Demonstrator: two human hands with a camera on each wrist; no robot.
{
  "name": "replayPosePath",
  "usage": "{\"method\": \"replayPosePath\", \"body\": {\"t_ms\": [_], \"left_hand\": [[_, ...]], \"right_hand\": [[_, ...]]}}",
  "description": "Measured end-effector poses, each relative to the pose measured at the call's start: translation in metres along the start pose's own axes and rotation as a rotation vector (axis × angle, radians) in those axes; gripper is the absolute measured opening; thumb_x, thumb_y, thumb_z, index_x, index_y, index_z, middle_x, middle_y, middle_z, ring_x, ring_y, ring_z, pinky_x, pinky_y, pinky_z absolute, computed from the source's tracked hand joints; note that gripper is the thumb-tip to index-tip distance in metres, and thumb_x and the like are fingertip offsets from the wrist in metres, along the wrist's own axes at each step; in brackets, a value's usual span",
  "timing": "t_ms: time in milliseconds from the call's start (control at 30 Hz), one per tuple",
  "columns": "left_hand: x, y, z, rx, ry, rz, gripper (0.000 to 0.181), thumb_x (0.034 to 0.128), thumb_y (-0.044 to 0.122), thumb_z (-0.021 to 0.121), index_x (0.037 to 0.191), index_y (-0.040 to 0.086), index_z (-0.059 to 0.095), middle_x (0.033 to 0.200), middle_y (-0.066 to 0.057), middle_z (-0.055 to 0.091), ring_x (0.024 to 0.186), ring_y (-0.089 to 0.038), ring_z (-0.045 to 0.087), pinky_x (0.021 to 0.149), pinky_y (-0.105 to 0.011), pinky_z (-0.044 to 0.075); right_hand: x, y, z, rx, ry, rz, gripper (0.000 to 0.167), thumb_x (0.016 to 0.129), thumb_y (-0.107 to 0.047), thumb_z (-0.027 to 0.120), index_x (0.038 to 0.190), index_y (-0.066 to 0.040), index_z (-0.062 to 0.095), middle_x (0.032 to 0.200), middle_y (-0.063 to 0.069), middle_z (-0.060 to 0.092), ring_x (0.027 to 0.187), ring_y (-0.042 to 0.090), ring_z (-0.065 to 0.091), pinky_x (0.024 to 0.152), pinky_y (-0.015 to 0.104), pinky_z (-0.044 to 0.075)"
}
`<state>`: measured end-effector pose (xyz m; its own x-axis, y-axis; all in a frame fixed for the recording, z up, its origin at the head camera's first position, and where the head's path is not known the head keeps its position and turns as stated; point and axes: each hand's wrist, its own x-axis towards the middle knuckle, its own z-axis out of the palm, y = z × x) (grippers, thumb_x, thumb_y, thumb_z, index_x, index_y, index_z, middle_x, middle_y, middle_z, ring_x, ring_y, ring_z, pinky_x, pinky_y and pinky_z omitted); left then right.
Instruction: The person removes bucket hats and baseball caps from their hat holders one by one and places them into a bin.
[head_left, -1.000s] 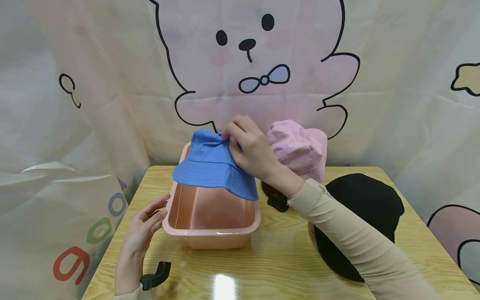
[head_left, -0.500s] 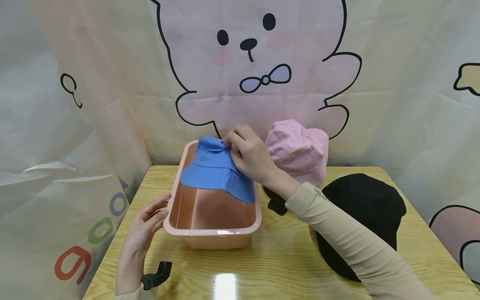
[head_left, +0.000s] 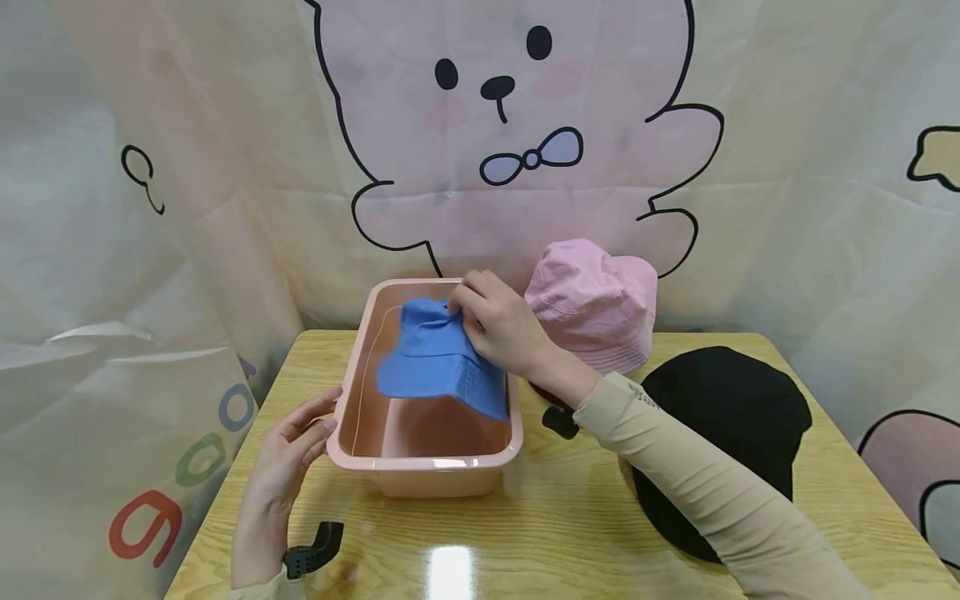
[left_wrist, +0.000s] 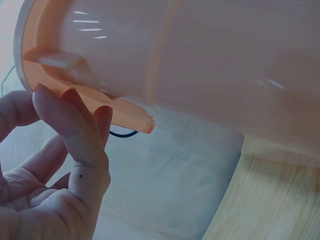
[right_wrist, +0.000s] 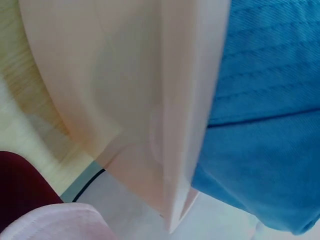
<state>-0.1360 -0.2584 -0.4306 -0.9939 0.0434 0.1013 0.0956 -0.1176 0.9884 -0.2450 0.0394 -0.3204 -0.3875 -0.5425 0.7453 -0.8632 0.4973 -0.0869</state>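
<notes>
A blue bucket hat (head_left: 442, 354) hangs by its crown from my right hand (head_left: 501, 321), which pinches the top with curled fingers. Its brim is down inside the opening of a pink plastic basin (head_left: 420, 463), below the far rim. In the right wrist view the blue cloth (right_wrist: 265, 150) lies just past the basin's wall (right_wrist: 182, 100); the hand itself is out of that picture. My left hand (head_left: 288, 446) holds the basin at its left rim. The left wrist view has its curled fingertips (left_wrist: 45, 97) against the rim's underside.
A pink bucket hat (head_left: 596, 308) sits at the back, right of the basin, over a dark red-brown thing (right_wrist: 25, 190) mostly hidden. A black hat (head_left: 731, 417) stands at the right, partly behind my right sleeve. All rest on a wooden table (head_left: 562, 533) before a printed curtain (head_left: 300, 208).
My right hand has lowered the blue bucket hat, slightly to the right, from above the basin's rim into its opening. The left hand has stayed at the rim.
</notes>
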Motion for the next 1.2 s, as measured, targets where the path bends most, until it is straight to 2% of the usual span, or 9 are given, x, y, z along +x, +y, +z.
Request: {"method": "replayPosePath", "body": {"t_ms": [233,500,967,1200], "left_hand": [[0.000,0.002,0.000,0.003,0.015,0.007,0.035,0.0957,0.001,0.053,0.130,0.004,0.059,0.106,0.007,0.063,0.093,-0.005,0.062,0.075,-0.018,0.055],[0.001,0.002,0.000,0.035,0.022,-0.031,0.038,0.0957,0.005,0.055,0.133,0.001,0.055,0.106,0.010,0.062,0.092,-0.003,0.061,0.076,-0.018,0.055],[0.002,0.002,0.002,0.008,0.032,-0.024,0.035,0.0948,0.002,0.055,0.129,0.005,0.060,0.104,0.009,0.064,0.093,-0.004,0.062,0.076,-0.019,0.055],[0.002,0.001,0.001,-0.002,0.022,0.006,0.035,0.0948,0.000,0.054,0.129,0.005,0.060,0.105,0.008,0.065,0.094,-0.005,0.062,0.075,-0.019,0.056]], "right_hand": [[-0.006,0.002,0.009,0.002,-0.064,-0.033,0.022,0.081,0.009,0.050,0.086,-0.009,0.062,0.087,0.003,0.058,0.089,0.021,0.054,0.090,0.035,0.042],[-0.012,0.002,0.017,-0.018,-0.131,-0.033,0.021,0.080,0.008,0.052,0.088,-0.010,0.061,0.087,0.002,0.057,0.083,0.019,0.052,0.076,0.029,0.047],[-0.027,0.001,0.027,-0.027,-0.303,-0.065,0.017,0.084,0.003,0.053,0.091,-0.011,0.060,0.087,0.002,0.056,0.082,0.019,0.053,0.075,0.029,0.048],[-0.031,-0.001,0.030,-0.003,-0.339,-0.087,0.017,0.086,0.001,0.053,0.092,-0.013,0.061,0.089,0.001,0.056,0.084,0.017,0.053,0.075,0.028,0.047]]}}
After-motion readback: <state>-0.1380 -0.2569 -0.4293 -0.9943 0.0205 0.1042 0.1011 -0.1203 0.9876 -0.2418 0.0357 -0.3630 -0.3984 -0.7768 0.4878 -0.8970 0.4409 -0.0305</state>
